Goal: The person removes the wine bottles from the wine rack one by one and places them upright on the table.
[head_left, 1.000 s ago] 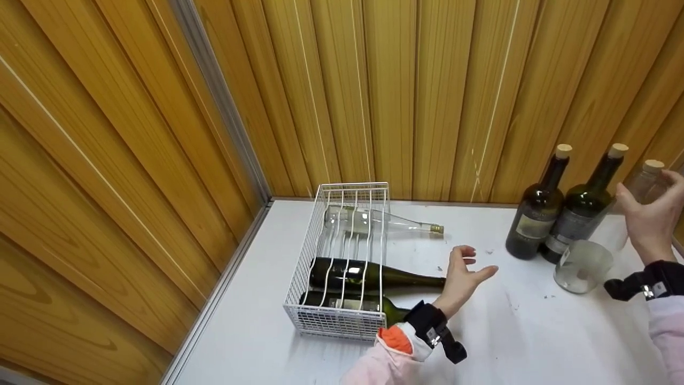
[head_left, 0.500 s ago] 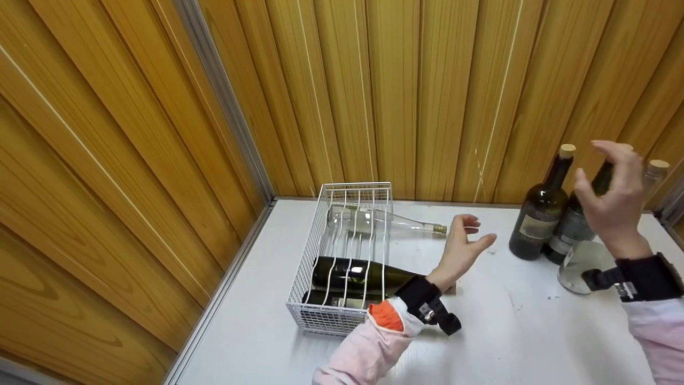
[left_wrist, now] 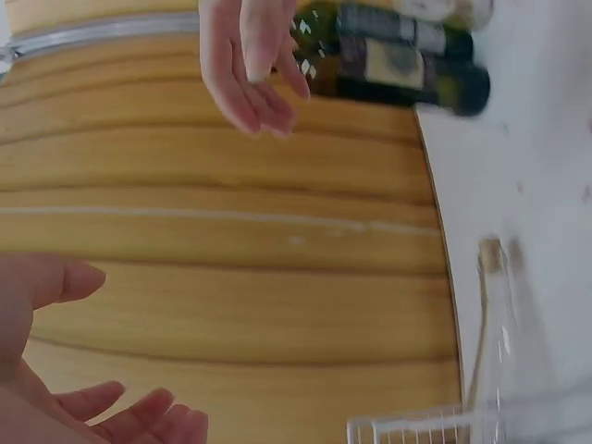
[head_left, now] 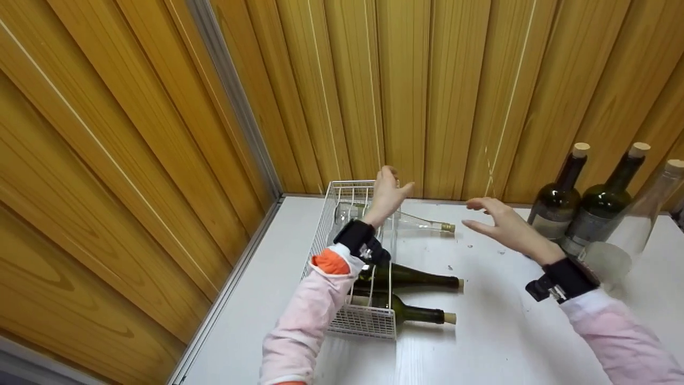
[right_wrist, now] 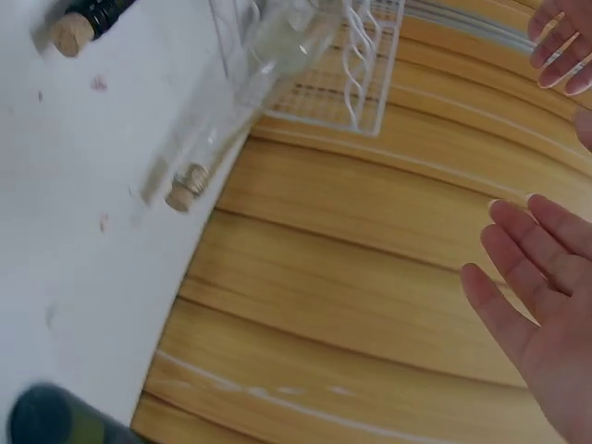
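My left hand (head_left: 389, 195) hovers over the rear end of a white wire rack (head_left: 363, 321), fingers loosely bent and holding nothing. Between the rack and the standing bottles, my right hand (head_left: 505, 227) is raised with its fingers extended, also holding nothing; its palm (right_wrist: 555, 324) shows in the right wrist view. Lying in the rack, a clear corked bottle (head_left: 422, 222) points its neck to the right. Two dark green corked bottles (head_left: 422, 278) lie in the nearer slots, their bodies partly hidden by my left forearm.
Upright at the right stand two dark wine bottles (head_left: 556, 206) and a clear corked bottle (head_left: 644, 214). A short clear glass container (head_left: 609, 262) is by them, partly hidden by my right wrist. Wood-look panels (head_left: 454, 96) rise behind the white table (head_left: 481, 342).
My left hand has moved back and left, from near the bottle necks to over the rack's rear. My right hand has swung left, away from the standing bottles.
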A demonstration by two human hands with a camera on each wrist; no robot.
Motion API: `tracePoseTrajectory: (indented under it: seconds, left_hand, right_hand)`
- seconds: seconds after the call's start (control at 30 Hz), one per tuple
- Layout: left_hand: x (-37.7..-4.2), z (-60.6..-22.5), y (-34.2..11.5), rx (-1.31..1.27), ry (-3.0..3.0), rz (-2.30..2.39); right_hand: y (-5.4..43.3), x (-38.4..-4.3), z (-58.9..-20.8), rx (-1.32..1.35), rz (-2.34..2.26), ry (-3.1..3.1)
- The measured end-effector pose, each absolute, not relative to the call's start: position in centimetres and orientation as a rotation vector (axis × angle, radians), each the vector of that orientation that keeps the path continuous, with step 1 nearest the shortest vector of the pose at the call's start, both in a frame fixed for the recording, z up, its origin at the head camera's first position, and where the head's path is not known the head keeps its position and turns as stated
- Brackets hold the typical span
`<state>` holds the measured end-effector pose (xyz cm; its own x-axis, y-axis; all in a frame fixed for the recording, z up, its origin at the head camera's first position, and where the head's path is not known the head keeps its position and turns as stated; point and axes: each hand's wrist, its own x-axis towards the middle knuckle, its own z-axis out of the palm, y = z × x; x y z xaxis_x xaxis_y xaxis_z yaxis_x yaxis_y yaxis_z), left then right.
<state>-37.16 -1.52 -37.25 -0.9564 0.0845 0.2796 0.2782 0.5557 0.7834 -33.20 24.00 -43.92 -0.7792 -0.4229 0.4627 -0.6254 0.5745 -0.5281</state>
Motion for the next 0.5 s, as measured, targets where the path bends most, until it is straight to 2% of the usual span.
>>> tracePoseTrajectory:
  seconds: [0.2, 0.37, 0.5]
  left_hand:
    - [-40.0, -38.9, -9.1, -0.275, -2.792, -0.826]
    - [-41.1, -40.9, -14.6, -0.109, -2.919, -0.475]
    - [-46.2, -46.5, -19.3, -0.07, -3.008, -0.45]
  right_hand:
    - [22.3, -33.8, -45.8, 0.857, 1.032, -2.693]
    - [22.1, -34.1, -47.5, 0.825, 1.018, -2.797]
    - [22.1, -34.7, -48.6, 0.81, 1.011, -2.841]
